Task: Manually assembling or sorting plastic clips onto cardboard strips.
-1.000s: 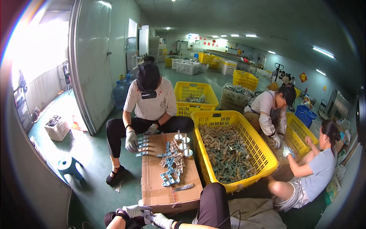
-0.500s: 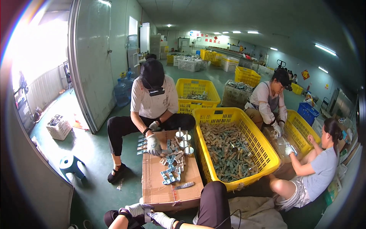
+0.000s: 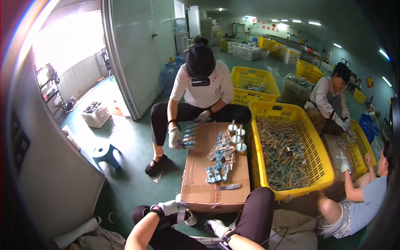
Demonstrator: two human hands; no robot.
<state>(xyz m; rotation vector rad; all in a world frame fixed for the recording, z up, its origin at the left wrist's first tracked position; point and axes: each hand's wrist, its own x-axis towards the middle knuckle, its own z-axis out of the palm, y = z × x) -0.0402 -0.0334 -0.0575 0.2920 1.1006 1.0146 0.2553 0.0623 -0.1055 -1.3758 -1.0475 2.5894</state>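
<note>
My left hand, in a striped white glove, is closed on a flat grey piece at the near left corner of a cardboard box. My right hand, gloved the same way, is apart from it, low beside my right thigh. Its fingers stretch to the left, and I see nothing in them. Blue plastic clips and brown clips lie in a cluster on the box. Close to its near edge rests a flat grey knife-like tool. Several round metal pieces with upright rods stand at the far right.
Opposite sits a co-worker, one gloved hand by a row of blue clips. A large yellow crate full of clips adjoins the box's right side. Two people work beyond it. A blue stool stands left.
My hands have separated: the left keeps the grey piece, while the right has moved away to the right. The co-worker's hand has gone from the clip cluster to the box's left edge. The view has shifted left.
</note>
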